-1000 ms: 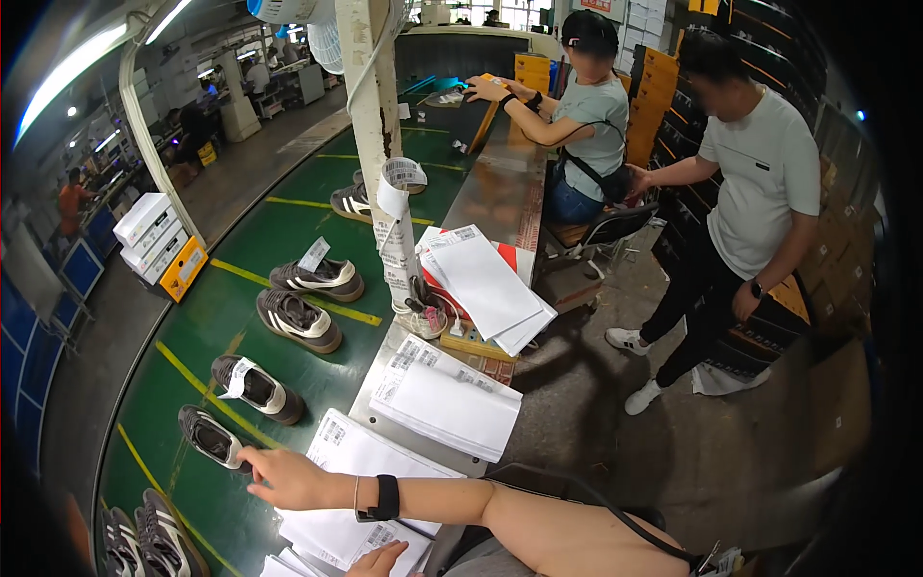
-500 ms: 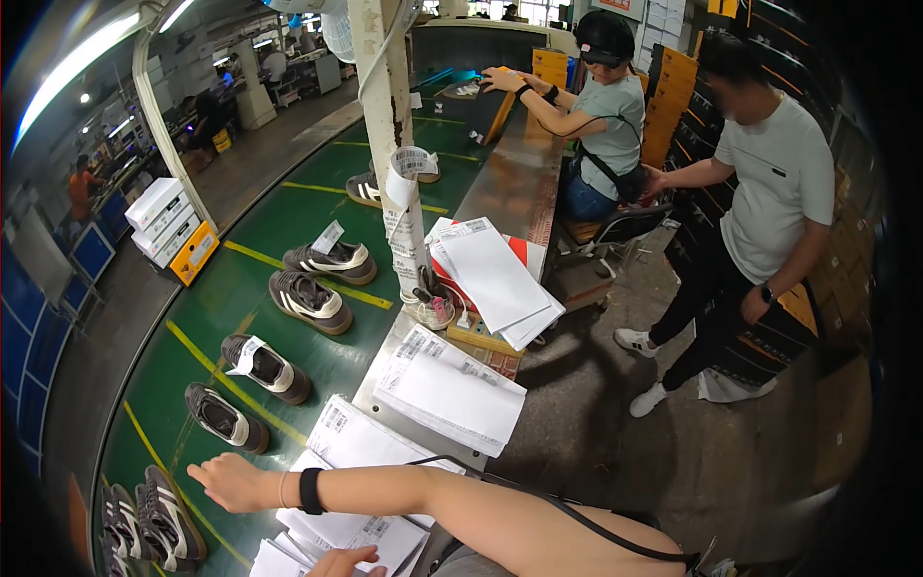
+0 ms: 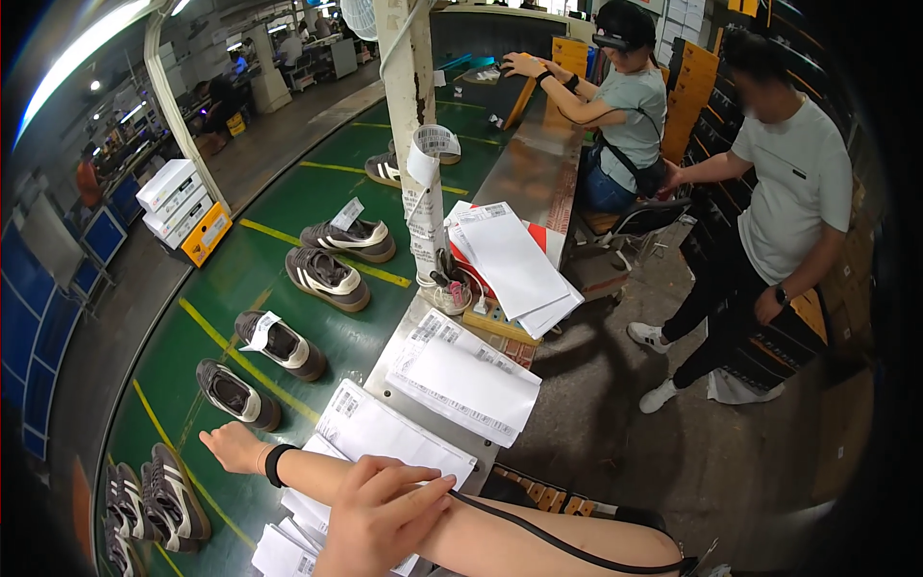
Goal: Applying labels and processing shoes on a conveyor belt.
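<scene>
Two hands, nearest thing first; every place is given from the green belt [image 3: 317, 207].
Left hand [image 3: 380, 519]: off the belt's right edge, at the lower rim of the view. Your fingers are spread and lie flat on your own right forearm; they close on nothing.
Right hand [image 3: 231, 447]: over the belt, reached across from its right side, with a black wristband [image 3: 279, 464] behind it. It holds nothing that shows; whether the fingers are curled or apart you cannot tell.
Dark shoe [image 3: 238, 394]: on the belt, just beyond your right hand, near it but not touching.
Tagged shoe [image 3: 281, 343]: on the belt, just past the dark shoe, a white tag on its collar.
Striped shoes [image 3: 173, 490]: on the belt, at its near left edge.
Paper sheets [image 3: 385, 433]: on the steel bench [image 3: 524, 173] along the belt's right edge, partly under your forearm.
Brown pair [image 3: 327, 279]: farther up the belt, side by side.
Pillar [image 3: 409, 58]: at the belt's right edge, a printed paper strip hanging on it.
Seated person [image 3: 630, 106]: right of the belt, at the bench's far end.
Standing person [image 3: 788, 192]: well right of the belt.
</scene>
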Tool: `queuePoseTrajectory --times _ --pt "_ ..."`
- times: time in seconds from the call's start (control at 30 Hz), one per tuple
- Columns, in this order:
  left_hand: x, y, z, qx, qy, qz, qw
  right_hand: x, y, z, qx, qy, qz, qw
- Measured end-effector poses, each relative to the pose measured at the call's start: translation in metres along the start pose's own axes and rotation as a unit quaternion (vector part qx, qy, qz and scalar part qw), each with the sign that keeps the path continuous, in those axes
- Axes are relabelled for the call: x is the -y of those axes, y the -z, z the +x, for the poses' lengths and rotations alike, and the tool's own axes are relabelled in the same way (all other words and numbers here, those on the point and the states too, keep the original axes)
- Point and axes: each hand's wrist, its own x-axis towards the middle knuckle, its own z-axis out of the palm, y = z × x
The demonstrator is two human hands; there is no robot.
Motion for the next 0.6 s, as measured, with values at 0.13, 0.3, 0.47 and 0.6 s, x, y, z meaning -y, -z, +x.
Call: queuePoseTrajectory --times 0.13,0.3,0.47,0.6 --pt "0.01 0.003 0.017 0.069 -0.009 -0.062 0.996 0.01 -0.001 -0.005 0.021 0.023 0.001 1.0" --pt "0.019 -0.004 0.041 0.224 0.043 -0.142 0.963 0.036 -0.001 -0.002 0.053 0.068 0.001 0.996" --pt "0.011 0.001 0.041 0.203 0.009 -0.104 0.974 0.051 0.004 -0.001 0.086 0.097 -0.006 0.992" --pt "-0.009 0.024 0.013 0.013 0.071 -0.025 0.997 0.038 0.024 -0.003 0.101 0.089 -0.025 0.991"
